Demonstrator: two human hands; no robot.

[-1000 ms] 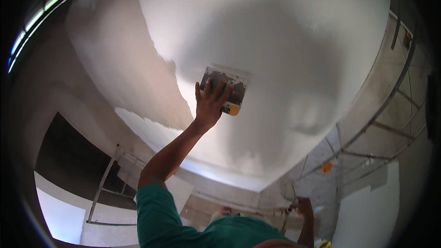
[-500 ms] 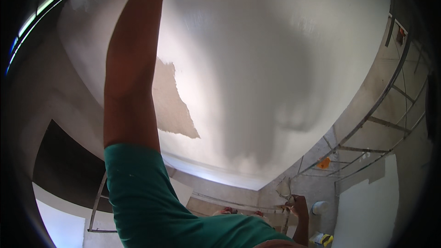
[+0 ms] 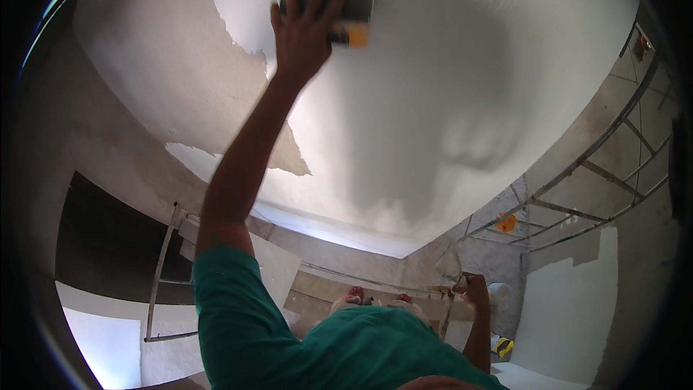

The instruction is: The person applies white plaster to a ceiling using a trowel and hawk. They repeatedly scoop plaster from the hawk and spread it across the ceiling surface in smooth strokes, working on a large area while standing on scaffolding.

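My left hand (image 3: 302, 40) is raised against the white-coated wall (image 3: 404, 94). It grips a wide putty knife (image 3: 359, 6), its fingers spread over the dark grey blade; a yellow and black part shows beside the hand. The blade appears to rest on the wall and is slightly blurred. Left of the arm, a rough beige bare patch (image 3: 242, 76) borders the smooth white coat. Down low at my right side, my right hand (image 3: 473, 291) is closed around something thin that I cannot make out, next to a pale, indistinct shape.
Metal scaffold frames (image 3: 592, 166) curve along the right, and another frame (image 3: 153, 282) stands at lower left. Planks (image 3: 325, 289) lie under my feet. A white bucket (image 3: 499, 294) and a yellow and black package (image 3: 502, 347) are below on the right. An orange object (image 3: 506, 223) sits behind the scaffold.
My left arm has come down from beyond the top edge, bringing the hand and putty knife into view. The view has shifted, showing more of the bare patch. My right hand stays low.
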